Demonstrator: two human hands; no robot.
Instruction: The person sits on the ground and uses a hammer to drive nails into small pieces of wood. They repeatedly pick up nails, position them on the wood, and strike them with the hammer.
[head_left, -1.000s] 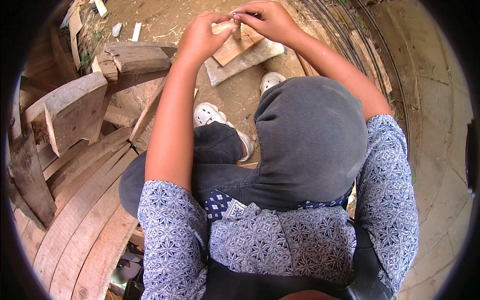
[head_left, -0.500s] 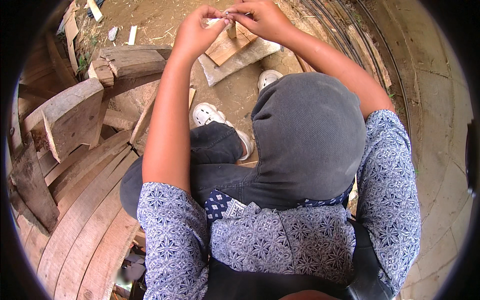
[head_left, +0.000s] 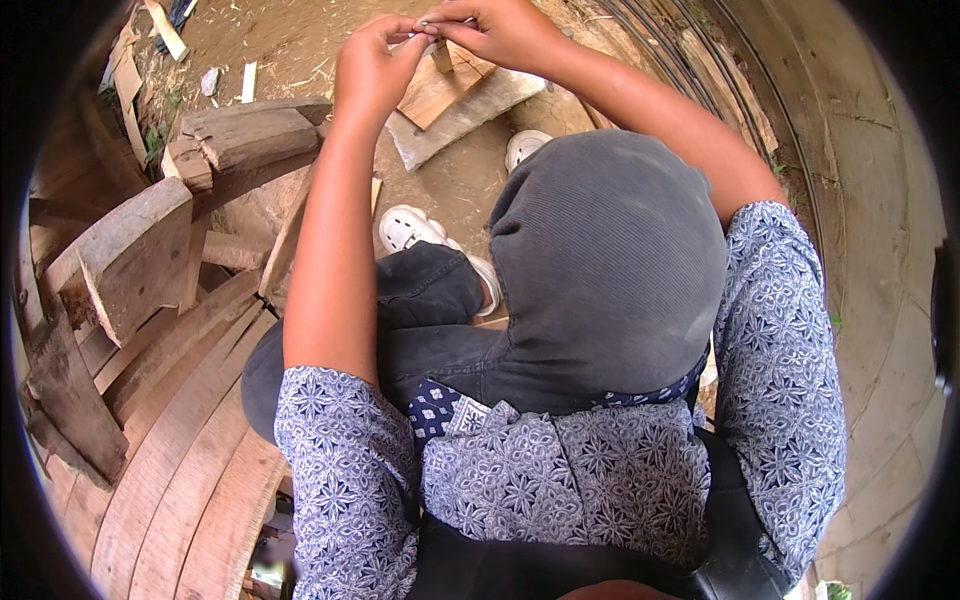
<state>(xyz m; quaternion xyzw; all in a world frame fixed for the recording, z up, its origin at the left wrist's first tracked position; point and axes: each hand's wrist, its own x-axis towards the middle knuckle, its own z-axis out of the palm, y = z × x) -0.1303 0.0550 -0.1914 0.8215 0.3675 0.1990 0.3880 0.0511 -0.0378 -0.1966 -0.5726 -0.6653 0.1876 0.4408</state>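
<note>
At the top of the head view, my left hand (head_left: 378,66) and my right hand (head_left: 508,38) meet fingertip to fingertip. Both are pinched closed around something tiny with a pale, shiny spot, too small to name. Just beneath the fingers a short wooden peg (head_left: 442,60) stands upright on a flat wooden board (head_left: 438,95). Whether the fingers touch the peg's top cannot be made out. The board rests on a pale stone slab (head_left: 475,118) on the dirt ground. Both forearms reach far forward, one on each side of my raised knee (head_left: 610,250).
Rough planks (head_left: 190,440) and a thick wooden block (head_left: 250,138) are piled at left. Dark rods (head_left: 665,45) run along the ground at upper right, beside a pale curved surface (head_left: 870,250). My white clogs (head_left: 408,228) stand near the slab. Wood scraps lie far left.
The far part of the view, with hands, board and slab, has shifted slightly left and up. Both hands keep their pinch above the peg.
</note>
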